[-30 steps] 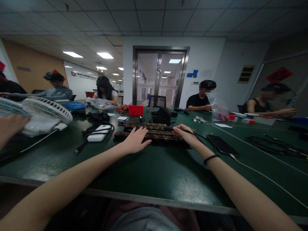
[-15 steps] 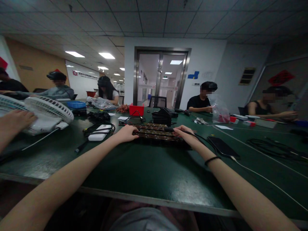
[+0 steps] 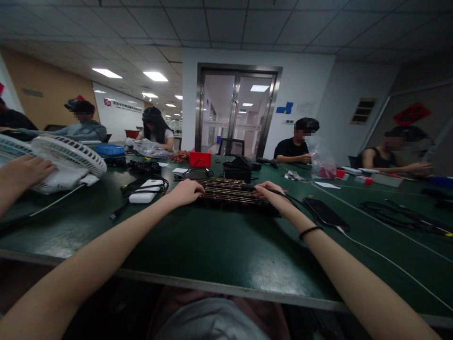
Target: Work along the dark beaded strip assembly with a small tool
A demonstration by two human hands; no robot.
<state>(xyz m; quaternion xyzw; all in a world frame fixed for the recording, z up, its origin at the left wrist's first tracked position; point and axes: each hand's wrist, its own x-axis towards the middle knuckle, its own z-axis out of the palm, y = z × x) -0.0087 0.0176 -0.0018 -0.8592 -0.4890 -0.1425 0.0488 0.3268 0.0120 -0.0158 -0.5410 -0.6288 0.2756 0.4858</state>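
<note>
Thin rods (image 3: 226,194) lie side by side on a green table (image 3: 219,255), between the two hands.
A white fan (image 3: 71,159) sits at the left, with another person's hand (image 3: 30,171) by it. The left hand (image 3: 184,192) curls at the rods' left end; whether it grips any, I cannot tell. The right hand (image 3: 272,193), near a dark phone (image 3: 325,213), pinches a slim black corded tool (image 3: 247,187) over the rods' right part.

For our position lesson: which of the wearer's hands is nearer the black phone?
Right. The right hand is left of the black phone; the left hand is much farther left.
</note>
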